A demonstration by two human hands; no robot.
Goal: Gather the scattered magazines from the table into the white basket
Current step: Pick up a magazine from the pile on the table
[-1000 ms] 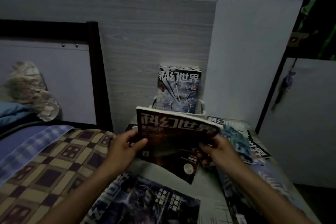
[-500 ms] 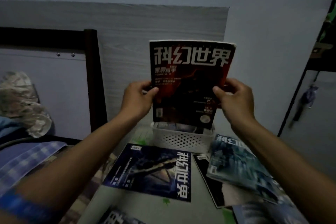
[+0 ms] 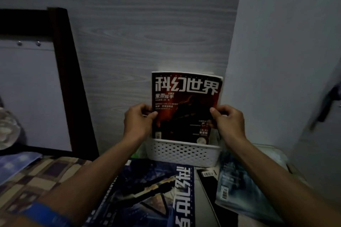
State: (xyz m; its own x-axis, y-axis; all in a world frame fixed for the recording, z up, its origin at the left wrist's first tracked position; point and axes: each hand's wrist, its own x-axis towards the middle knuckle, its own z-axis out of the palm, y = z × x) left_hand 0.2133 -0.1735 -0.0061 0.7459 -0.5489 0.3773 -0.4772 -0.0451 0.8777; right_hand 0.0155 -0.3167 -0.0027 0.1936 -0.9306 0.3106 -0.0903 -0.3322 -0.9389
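A red-and-black magazine (image 3: 184,108) with large white title characters stands upright, its lower edge down inside the white perforated basket (image 3: 182,153) at the back of the table. My left hand (image 3: 138,121) grips its left edge and my right hand (image 3: 227,121) grips its right edge. Other magazines behind it in the basket are mostly hidden. On the table in front lie a dark blue magazine (image 3: 151,193), a pale blue magazine (image 3: 238,190) on the right, and a black one (image 3: 208,182) partly under it.
A grey wood-grain panel (image 3: 147,33) backs the table. A dark bed frame post (image 3: 68,72) and a checked blanket (image 3: 36,175) lie to the left. A pale wall (image 3: 276,61) stands at the right, close to the basket.
The red magazine has come down from above the basket, and its lower edge now sits inside the basket. Both hands moved down with it.
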